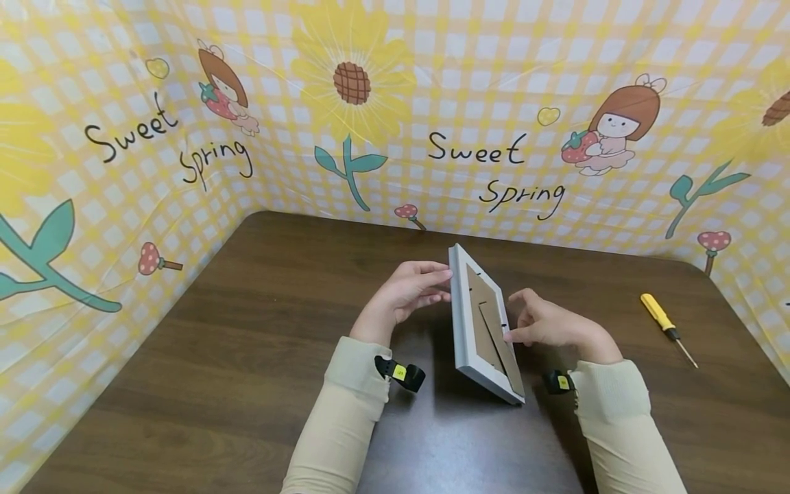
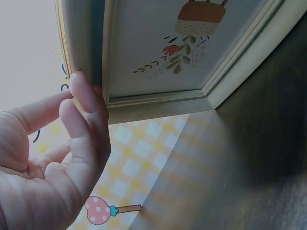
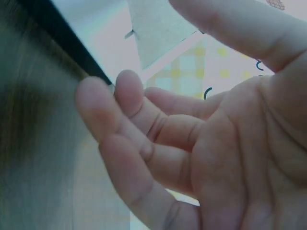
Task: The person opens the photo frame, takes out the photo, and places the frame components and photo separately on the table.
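A white picture frame (image 1: 460, 319) stands tilted on the table, its brown backing board (image 1: 478, 336) and narrow stand leg (image 1: 492, 329) facing right. Small dark tabs sit along the backing's edge. My left hand (image 1: 404, 291) pinches the frame's left border between thumb and fingers. In the left wrist view, the front shows a print with a brown pot and flowers (image 2: 178, 55). Beside the frame's right edge is my right hand (image 1: 549, 322), fingers loosely bent and thumb close to a tab. The right wrist view shows a gap between thumb and fingers (image 3: 132, 98); thumb contact is unclear.
A screwdriver (image 1: 659, 314) with a yellow handle lies at the right on the dark wooden table (image 1: 185, 384). A yellow checked cloth (image 1: 395, 178) with printed flowers hangs behind and along the sides. Both wrists wear black straps.
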`<action>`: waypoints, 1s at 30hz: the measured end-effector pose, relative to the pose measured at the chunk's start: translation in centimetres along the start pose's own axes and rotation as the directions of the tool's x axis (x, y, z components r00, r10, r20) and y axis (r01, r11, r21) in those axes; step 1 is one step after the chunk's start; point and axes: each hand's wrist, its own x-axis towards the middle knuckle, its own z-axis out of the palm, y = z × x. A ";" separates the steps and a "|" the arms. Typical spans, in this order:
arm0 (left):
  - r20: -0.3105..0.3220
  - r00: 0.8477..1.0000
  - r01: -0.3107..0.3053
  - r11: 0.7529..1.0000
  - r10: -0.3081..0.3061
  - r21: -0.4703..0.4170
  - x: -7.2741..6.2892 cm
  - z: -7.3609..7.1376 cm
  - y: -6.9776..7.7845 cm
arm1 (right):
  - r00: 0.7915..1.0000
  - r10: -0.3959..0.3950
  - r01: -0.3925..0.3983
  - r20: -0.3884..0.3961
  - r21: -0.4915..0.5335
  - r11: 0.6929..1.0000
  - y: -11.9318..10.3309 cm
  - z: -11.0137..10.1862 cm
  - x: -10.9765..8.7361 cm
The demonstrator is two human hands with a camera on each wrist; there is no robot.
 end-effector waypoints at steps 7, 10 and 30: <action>0.014 1.000 -0.024 1.000 0.023 0.011 -0.1 0.2 0.1 | 0.997 -0.080 0.080 -0.011 0.037 0.996 -0.2 0.0 -0.1; 0.020 0.999 -0.031 0.999 0.031 0.005 -0.1 0.3 0.1 | 0.992 -0.119 0.121 -0.044 0.050 0.991 -0.4 -0.1 -0.2; 0.096 0.991 -0.087 0.995 0.092 -0.053 0.1 1.5 0.0 | 0.981 -0.083 0.112 -0.174 0.163 0.980 -3.6 -0.4 -1.9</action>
